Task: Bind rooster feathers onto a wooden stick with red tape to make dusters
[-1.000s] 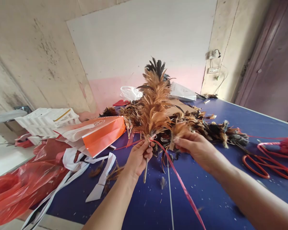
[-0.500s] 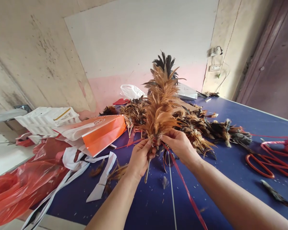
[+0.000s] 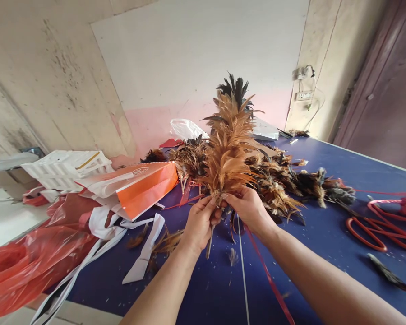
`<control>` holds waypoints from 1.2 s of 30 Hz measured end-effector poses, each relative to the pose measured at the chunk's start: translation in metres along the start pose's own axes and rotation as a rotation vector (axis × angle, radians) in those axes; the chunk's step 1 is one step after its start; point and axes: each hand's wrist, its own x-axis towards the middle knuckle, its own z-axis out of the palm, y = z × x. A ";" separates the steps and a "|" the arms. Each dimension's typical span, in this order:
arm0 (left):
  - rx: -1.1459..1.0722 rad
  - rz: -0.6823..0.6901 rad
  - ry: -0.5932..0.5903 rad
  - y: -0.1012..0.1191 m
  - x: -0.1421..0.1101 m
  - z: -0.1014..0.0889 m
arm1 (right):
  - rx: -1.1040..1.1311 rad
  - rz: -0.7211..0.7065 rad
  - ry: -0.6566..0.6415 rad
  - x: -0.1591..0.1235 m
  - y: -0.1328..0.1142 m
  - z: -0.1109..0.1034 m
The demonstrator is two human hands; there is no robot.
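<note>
Above the left grip (image 3: 199,222) stand the duster's feathers (image 3: 228,149).

Soft, diffuse light; sheen on red plastic (image 3: 43,255); edges stretched, far left blurry.

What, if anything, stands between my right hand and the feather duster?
Nothing visible: the right hand touches the base of the feather duster, beside the left hand. The red ribbon emerges beneath the right hand.

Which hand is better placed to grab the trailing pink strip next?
Probably the right hand: the pink strip emerges beside its wrist, while the left hand grips the stick farther away.
</note>
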 end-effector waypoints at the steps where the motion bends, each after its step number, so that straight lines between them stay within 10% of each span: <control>1: -0.005 0.001 0.007 0.000 0.000 0.000 | 0.007 0.003 0.002 0.000 0.001 0.001; 36: 0.027 0.026 0.015 -0.004 -0.001 0.001 | 0.077 -0.029 0.028 -0.001 0.009 0.003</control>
